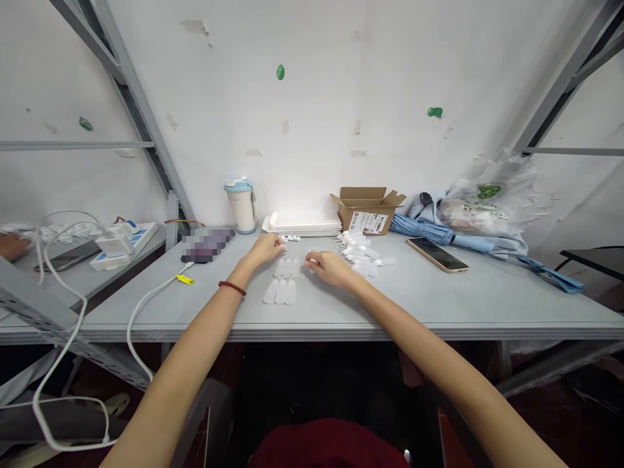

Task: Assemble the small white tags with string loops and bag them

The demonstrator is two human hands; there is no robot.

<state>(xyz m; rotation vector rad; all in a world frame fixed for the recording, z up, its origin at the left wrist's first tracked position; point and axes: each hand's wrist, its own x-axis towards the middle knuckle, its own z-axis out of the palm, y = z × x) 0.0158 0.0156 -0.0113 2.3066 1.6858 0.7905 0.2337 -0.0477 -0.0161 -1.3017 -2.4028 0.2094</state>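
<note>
My left hand (268, 249), a red beaded bracelet (233, 287) on its wrist, is pinched closed beside a short row of small white pieces (292, 238). Whatever lies between its fingertips is too small to make out. My right hand (329, 267) also has thumb and fingers pressed together, at the right side of the flat whitish tags (281, 292). Those tags lie in two rows on the grey table, below and between the hands. Behind my right hand is a pile of small translucent bottles (363, 252) with white tops; its grip's contents are unclear.
At the back stand a cup with a blue lid (242, 205), a stack of white envelopes (305, 224) and an open cardboard box (366, 211). A phone (437, 254) and blue umbrella (429, 229) lie right. A white cable (146, 298) hangs over the front edge; another person's hand (12, 247) shows far left.
</note>
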